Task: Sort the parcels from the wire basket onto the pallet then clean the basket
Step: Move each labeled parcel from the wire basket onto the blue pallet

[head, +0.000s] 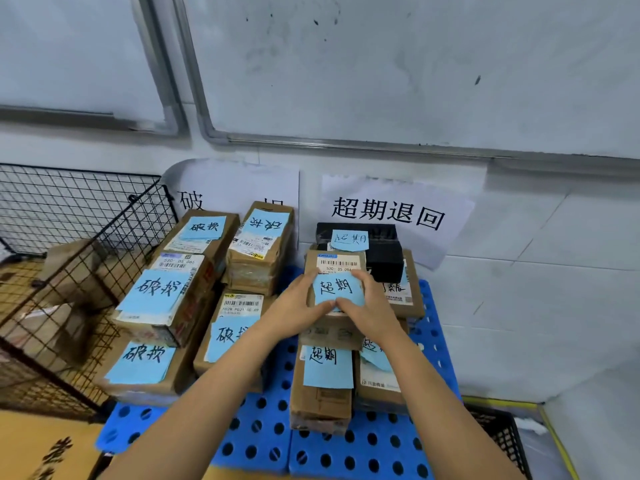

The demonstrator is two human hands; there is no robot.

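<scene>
Bright, flat, cool light fills the corner, shadows soft and faint. The whiteboard frame (346,143) bows at the edges (wide lens), and the wire basket (79,170) blurs slightly.

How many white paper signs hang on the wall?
2: the left sign, partly hidden behind the left stack; the right sign, behind the right stack.

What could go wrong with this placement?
1. The top parcel, gripped by the left hand and right hand, sits on staggered lower parcels; once released it may tip or slide onto the pallet.
2. Both hands touch the lower edge of the blue note, so pulling away could peel or crumple it.
</scene>
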